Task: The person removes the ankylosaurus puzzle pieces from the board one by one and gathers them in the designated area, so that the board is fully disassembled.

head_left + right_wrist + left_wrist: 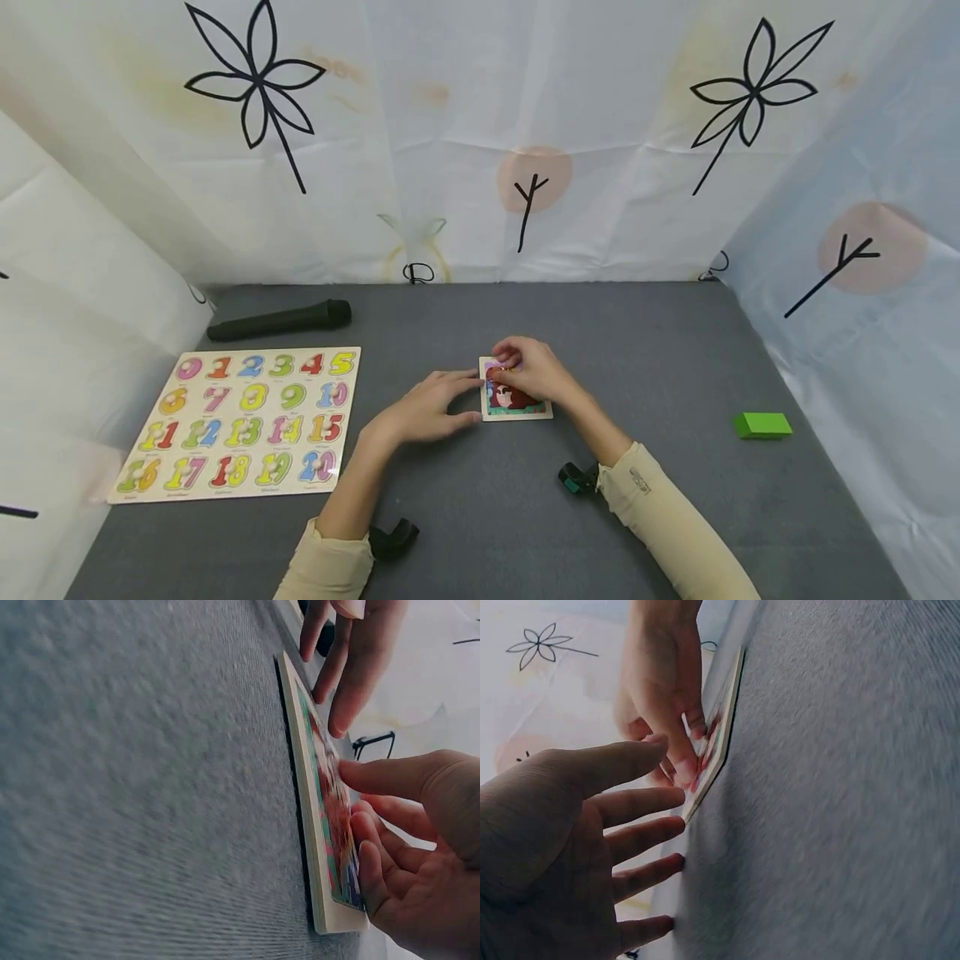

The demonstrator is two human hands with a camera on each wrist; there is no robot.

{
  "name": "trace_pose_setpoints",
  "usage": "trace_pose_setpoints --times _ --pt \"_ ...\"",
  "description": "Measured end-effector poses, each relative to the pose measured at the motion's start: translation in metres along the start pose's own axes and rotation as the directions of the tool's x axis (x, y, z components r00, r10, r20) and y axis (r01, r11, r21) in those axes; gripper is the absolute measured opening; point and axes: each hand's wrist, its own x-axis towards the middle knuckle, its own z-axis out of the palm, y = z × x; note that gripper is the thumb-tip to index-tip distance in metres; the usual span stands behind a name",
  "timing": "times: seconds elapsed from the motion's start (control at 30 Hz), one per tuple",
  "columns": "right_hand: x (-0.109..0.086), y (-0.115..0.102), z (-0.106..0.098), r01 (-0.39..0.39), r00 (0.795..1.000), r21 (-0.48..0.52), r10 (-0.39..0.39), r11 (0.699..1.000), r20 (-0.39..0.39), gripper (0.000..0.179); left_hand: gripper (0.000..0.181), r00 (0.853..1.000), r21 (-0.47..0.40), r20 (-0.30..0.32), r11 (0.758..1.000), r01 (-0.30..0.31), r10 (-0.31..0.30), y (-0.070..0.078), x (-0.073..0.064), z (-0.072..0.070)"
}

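A small square wooden picture puzzle (514, 404) with a pale frame and a red-haired figure lies flat on the grey table. My right hand (534, 371) is over its upper part, thumb and bent fingers at the picture's surface. In the right wrist view, the thumb (367, 775) meets the picture (330, 802); the frames do not show whether a piece is pinched there. My left hand (427, 408) lies to the left with fingers extended and spread, fingertips right at the puzzle's left edge. The left wrist view shows nothing in the left palm (562, 847).
A wooden number board (232, 425) with colourful numerals lies at the left. Behind it is a black microphone-shaped object (277, 321). A green block (762, 425) sits at the far right. White printed cloth (450, 125) encloses the table's back and sides.
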Motion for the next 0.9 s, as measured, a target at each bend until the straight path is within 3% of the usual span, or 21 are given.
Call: trace_pose_setpoints --times 0.07,0.2,0.4,0.53,0.7,0.9 --pt "0.002 0.000 -0.001 0.007 1.000 -0.036 -0.007 0.999 0.007 0.031 0.063 1.000 -0.016 0.009 1.000 -0.020 0.020 -0.001 0.002 0.004" --pt "0.005 -0.001 -0.002 -0.002 1.000 -0.103 0.004 0.995 0.021 0.026 0.062 0.999 -0.042 0.031 0.999 -0.029 0.031 0.010 0.000 0.001" --pt "0.007 -0.005 -0.004 -0.007 0.999 -0.215 0.017 0.977 0.045 0.029 0.061 0.998 -0.034 0.067 0.999 0.018 -0.015 0.030 -0.007 -0.009" --pt "0.009 -0.004 -0.007 0.005 0.998 -0.211 0.008 0.977 0.061 0.026 0.059 0.993 -0.029 0.098 0.997 0.072 -0.069 0.042 -0.008 -0.014" --pt "0.011 0.000 -0.010 0.022 0.992 -0.157 -0.002 0.987 0.126 0.013 0.057 0.991 -0.019 0.096 0.995 0.094 -0.092 0.044 -0.009 -0.014" --pt "0.010 0.002 -0.008 0.046 0.996 -0.196 -0.029 0.980 0.087 0.023 0.057 0.992 -0.018 0.079 0.995 0.101 -0.099 0.045 -0.010 -0.013"
